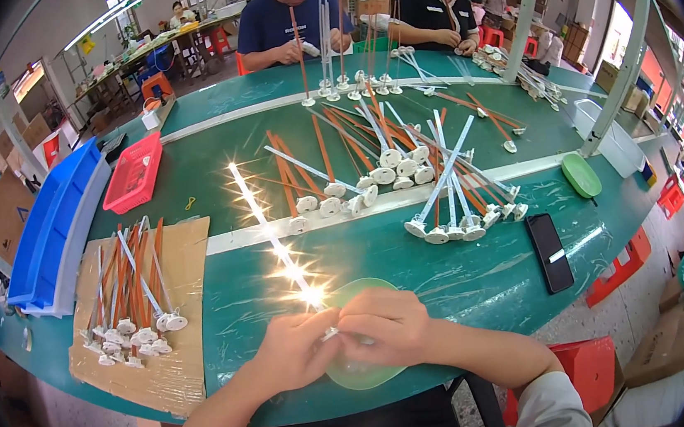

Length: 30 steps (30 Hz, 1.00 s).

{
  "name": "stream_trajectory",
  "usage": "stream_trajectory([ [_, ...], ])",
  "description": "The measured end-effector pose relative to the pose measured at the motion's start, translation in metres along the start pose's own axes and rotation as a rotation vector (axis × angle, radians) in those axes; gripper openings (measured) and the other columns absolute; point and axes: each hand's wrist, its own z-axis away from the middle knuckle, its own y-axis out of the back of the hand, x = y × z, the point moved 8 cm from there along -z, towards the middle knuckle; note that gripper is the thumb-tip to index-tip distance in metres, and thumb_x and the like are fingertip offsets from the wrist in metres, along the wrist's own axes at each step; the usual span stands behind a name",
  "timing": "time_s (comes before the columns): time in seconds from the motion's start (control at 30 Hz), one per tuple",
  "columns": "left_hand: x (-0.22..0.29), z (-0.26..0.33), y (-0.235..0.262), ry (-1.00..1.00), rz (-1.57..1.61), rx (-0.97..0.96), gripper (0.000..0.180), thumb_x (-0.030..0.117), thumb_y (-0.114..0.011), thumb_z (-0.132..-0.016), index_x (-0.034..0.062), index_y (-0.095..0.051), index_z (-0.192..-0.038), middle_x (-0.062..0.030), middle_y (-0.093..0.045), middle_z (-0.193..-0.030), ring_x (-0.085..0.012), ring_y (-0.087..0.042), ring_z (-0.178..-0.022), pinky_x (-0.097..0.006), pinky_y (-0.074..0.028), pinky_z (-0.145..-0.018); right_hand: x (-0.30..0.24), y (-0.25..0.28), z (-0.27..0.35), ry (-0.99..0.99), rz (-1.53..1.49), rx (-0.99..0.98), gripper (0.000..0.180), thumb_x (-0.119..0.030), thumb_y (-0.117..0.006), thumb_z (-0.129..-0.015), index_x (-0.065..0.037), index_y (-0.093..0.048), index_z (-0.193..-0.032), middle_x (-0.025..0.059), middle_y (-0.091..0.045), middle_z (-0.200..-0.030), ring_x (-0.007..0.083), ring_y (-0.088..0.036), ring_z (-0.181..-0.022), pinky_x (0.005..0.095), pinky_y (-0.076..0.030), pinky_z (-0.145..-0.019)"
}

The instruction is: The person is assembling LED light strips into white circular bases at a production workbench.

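Note:
Both hands meet over a light green oval bowl near the table's front edge. A thin LED light stick, glowing bright, slants away to the far left from between them. My left hand is closed around its near end. The fingers of my right hand pinch at the same end, where a small white piece shows between the fingertips. Most of that end is covered by my fingers. Some clear bits lie in the bowl below.
Left, a cardboard sheet carries a bundle of sticks with white round bases. More sticks lie mid-table. A phone, a green dish, a red basket and blue trays stand around. Two people work across the table.

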Motion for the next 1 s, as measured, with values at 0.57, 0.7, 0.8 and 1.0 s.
stream_trajectory([
  [0.57, -0.003, 0.006, 0.015, -0.032, 0.347, 0.315, 0.044, 0.003, -0.07, -0.081, -0.0004, -0.052, -0.12, -0.0125, -0.064, -0.093, -0.0192, -0.063, -0.071, -0.031, -0.051, -0.063, 0.004, 0.024, -0.008, -0.072, -0.035, 0.134, 0.02, 0.008, -0.076, -0.071, 0.003, -0.069, -0.089, 0.0136, -0.069, -0.083, 0.0292, -0.068, -0.073, 0.0344, -0.055, -0.064],
  [0.7, -0.028, 0.008, -0.001, 0.259, 1.049, 0.233, 0.044, 0.008, -0.067, -0.088, 0.0009, -0.044, -0.126, -0.0112, -0.062, -0.107, -0.0196, -0.063, -0.094, -0.033, -0.052, -0.081, 0.006, 0.03, -0.01, -0.072, -0.083, 0.138, 0.021, 0.009, -0.075, -0.071, 0.003, -0.069, -0.09, 0.0139, -0.07, -0.084, 0.0292, -0.069, -0.074, 0.0355, -0.056, -0.067],
  [0.8, -0.031, 0.015, -0.014, 0.294, 1.16, 0.067, 0.043, 0.005, -0.062, -0.093, -0.0029, -0.047, -0.132, -0.0153, -0.061, -0.122, -0.0241, -0.063, -0.109, -0.039, -0.053, -0.092, 0.003, 0.02, -0.009, -0.059, -0.172, 0.055, 0.021, 0.01, -0.074, -0.071, 0.002, -0.069, -0.09, 0.0141, -0.07, -0.086, 0.0298, -0.07, -0.077, 0.0367, -0.057, -0.069],
  [1.0, -0.027, 0.012, -0.016, 0.335, 1.259, 0.021, 0.044, 0.002, -0.065, -0.091, -0.0049, -0.051, -0.133, -0.0171, -0.064, -0.123, -0.0252, -0.063, -0.114, -0.044, -0.052, -0.097, 0.012, 0.015, -0.006, -0.113, -0.26, 0.003, 0.02, 0.009, -0.074, -0.073, 0.002, -0.07, -0.091, 0.0138, -0.071, -0.09, 0.0305, -0.07, -0.081, 0.0373, -0.057, -0.072],
])
